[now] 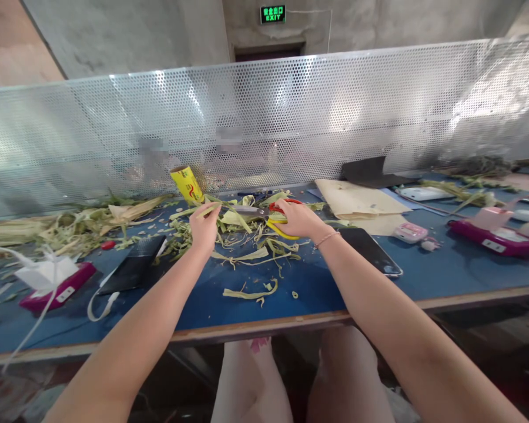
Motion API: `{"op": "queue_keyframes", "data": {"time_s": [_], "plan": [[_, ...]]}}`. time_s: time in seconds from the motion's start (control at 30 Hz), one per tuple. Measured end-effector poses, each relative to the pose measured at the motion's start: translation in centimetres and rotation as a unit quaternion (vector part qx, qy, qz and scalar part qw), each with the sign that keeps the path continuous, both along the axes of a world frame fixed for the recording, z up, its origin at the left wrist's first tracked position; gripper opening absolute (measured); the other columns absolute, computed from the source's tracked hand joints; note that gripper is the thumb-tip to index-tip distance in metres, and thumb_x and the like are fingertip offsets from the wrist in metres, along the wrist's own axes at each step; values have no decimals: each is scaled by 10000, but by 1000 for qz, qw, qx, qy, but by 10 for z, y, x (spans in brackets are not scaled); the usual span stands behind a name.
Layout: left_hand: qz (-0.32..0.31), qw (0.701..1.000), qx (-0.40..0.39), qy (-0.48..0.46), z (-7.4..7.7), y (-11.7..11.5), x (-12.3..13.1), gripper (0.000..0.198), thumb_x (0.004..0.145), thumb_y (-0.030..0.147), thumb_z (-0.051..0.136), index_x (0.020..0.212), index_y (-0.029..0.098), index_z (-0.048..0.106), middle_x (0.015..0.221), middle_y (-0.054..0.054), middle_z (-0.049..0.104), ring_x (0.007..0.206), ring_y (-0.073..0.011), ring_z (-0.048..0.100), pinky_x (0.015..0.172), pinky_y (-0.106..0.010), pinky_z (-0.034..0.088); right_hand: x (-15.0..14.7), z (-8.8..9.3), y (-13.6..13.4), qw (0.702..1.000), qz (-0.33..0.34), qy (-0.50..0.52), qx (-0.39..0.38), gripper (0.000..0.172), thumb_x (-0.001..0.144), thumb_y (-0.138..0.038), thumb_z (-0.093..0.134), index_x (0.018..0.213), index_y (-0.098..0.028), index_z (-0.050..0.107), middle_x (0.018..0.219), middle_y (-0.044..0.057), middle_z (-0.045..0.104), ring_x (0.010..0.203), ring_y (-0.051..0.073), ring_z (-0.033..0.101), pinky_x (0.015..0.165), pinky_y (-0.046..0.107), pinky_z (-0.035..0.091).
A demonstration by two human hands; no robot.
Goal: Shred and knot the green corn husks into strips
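My left hand pinches a pale green plant strip above a heap of dried leaves and stems. To its right, my right hand is closed round scissors with red and yellow handles. The blades point left, toward the fingers of my left hand, and lie close to the strip; whether they touch it cannot be made out. Below both hands, cut plant scraps lie on the blue tabletop. A yellow cardboard tube leans behind my left hand.
A black phone lies right of my right hand, and a dark power bank left. Purple power strips sit at both sides. Brown paper lies behind. A perforated metal screen borders the table's back.
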State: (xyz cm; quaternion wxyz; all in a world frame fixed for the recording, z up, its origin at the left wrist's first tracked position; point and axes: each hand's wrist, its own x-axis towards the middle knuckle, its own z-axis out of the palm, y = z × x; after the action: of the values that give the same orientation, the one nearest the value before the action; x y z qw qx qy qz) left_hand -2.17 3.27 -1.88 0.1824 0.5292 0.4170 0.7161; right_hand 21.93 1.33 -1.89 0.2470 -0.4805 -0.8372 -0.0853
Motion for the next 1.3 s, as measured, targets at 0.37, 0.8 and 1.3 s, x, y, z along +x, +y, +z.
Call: {"op": "queue_keyframes", "data": {"time_s": [0.37, 0.8, 1.3], "plan": [[16, 996, 32, 76, 9, -11, 4, 77, 624, 145, 650, 662, 203, 683, 734, -17, 626, 760, -142, 566, 764, -256, 420, -12, 10, -13, 1000, -20, -12, 8, 380, 772, -418, 453, 1041, -150, 451, 894, 107, 629, 769, 209, 567, 605, 272, 318], [17, 964, 80, 253, 19, -24, -1, 111, 670, 160, 616, 721, 209, 702, 742, -51, 578, 779, -184, 521, 801, -289, 379, -19, 15, -19, 999, -38, -5, 21, 377, 764, -399, 466, 1053, -157, 478, 887, 105, 632, 768, 214, 565, 604, 280, 313], [109, 936, 82, 324, 9, -9, -4, 115, 696, 160, 563, 721, 164, 675, 716, -42, 628, 659, -134, 544, 674, -268, 429, -18, 18, -21, 993, -61, -100, 16, 308, 797, -407, 430, 1003, -192, 509, 877, 73, 640, 763, 207, 591, 565, 259, 310]]}}
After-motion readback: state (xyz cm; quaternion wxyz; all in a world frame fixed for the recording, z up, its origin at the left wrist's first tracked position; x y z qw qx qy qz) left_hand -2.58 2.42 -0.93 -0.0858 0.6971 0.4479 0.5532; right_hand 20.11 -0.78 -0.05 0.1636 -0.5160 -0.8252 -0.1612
